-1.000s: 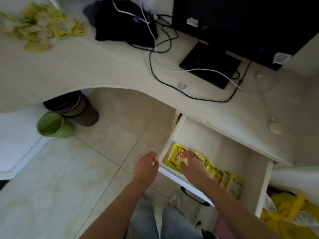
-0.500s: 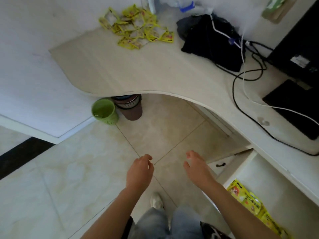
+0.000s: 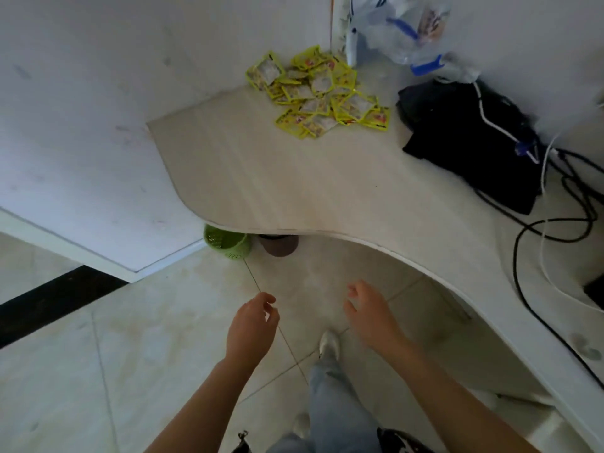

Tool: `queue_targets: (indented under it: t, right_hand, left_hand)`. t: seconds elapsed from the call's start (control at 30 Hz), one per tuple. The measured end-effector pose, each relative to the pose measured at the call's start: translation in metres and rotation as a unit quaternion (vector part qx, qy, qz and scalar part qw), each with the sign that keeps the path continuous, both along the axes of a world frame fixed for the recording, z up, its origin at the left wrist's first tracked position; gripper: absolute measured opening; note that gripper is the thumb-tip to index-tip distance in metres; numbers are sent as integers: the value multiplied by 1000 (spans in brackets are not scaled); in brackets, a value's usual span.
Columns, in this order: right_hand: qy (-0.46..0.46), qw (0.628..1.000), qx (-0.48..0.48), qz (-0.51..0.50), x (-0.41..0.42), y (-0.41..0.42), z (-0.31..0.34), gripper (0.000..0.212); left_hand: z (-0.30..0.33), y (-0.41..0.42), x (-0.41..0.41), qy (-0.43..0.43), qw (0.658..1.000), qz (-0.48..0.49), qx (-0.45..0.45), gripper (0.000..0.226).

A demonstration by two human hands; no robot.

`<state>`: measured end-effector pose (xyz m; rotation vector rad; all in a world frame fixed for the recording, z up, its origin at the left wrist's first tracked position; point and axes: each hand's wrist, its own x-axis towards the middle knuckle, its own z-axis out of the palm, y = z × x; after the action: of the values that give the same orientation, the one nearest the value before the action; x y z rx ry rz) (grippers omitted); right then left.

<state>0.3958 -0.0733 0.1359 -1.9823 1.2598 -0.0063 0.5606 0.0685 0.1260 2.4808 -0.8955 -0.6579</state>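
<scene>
A heap of several yellow packets [image 3: 318, 93] lies at the far corner of the pale curved desk [image 3: 294, 178], next to the wall. My left hand [image 3: 251, 325] hangs over the tiled floor with fingers loosely curled and nothing in it. My right hand [image 3: 369, 308] is beside it, a little further forward, fingers relaxed and empty. Both hands are well short of the desk edge and far from the packets. The drawer is out of view.
A black bag [image 3: 467, 142] with white and black cables [image 3: 536, 230] lies on the desk's right side; a clear plastic bag [image 3: 408, 31] stands behind it. A green basket [image 3: 227, 245] and a brown bin [image 3: 277, 245] stand under the desk. My leg and white shoe [image 3: 328, 344] are below.
The view has swung left from the open drawer to the desk's corner. My right hand has left the packets in the drawer; both hands now hang empty over the floor.
</scene>
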Motion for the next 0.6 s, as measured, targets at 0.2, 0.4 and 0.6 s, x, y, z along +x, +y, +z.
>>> queue_targets:
  t: [0.2, 0.4, 0.6]
  right_hand:
    - [-13, 999, -16, 29, 47, -91, 12, 35]
    - [-19, 999, -30, 41, 87, -177, 26, 35]
    - [-10, 999, -29, 30, 127, -241, 26, 33]
  left_hand:
    - [9, -82, 45, -5, 1000, 22, -5, 23]
    - [18, -162, 96, -26, 1000, -15, -10, 20]
    - [18, -232, 154, -37, 998, -58, 1, 21]
